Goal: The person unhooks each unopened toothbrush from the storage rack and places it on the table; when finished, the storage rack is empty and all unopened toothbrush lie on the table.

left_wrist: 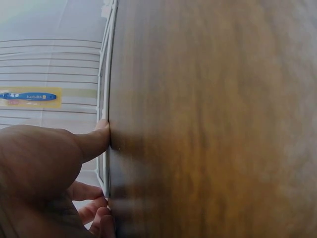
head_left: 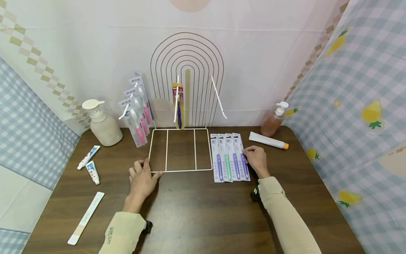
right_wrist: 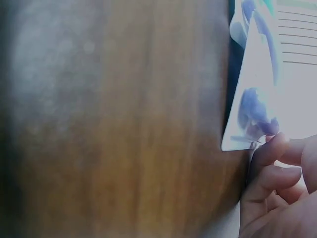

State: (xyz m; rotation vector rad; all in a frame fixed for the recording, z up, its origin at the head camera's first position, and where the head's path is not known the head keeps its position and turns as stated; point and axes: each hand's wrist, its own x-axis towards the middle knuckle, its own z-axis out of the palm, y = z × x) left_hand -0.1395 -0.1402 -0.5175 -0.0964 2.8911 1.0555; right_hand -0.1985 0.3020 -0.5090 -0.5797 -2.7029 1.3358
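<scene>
A white wire rack [head_left: 180, 171] stands at the back of the table, with three long hooks. My left hand [head_left: 141, 179] grips its front left corner, the thumb on the front wire and fingers at the side. Several packaged toothbrushes with pink handles [head_left: 139, 132] hang on the left hook. One blue toothbrush in a yellow pack [head_left: 179, 113] hangs on the middle hook. To the rack's right, several packaged toothbrushes [head_left: 226, 160], purple and green, lie side by side. My right hand [head_left: 256, 158] pinches the edge of the rightmost purple one [head_left: 243, 164].
Behind my right hand lie a white tube with an orange cap [head_left: 268, 140] and an amber pump bottle [head_left: 272, 121]. On the left are a cream pump bottle [head_left: 104, 128], two small toothpaste tubes [head_left: 92, 172] and a long white packet [head_left: 85, 218]. Curtains surround the table [head_left: 203, 211].
</scene>
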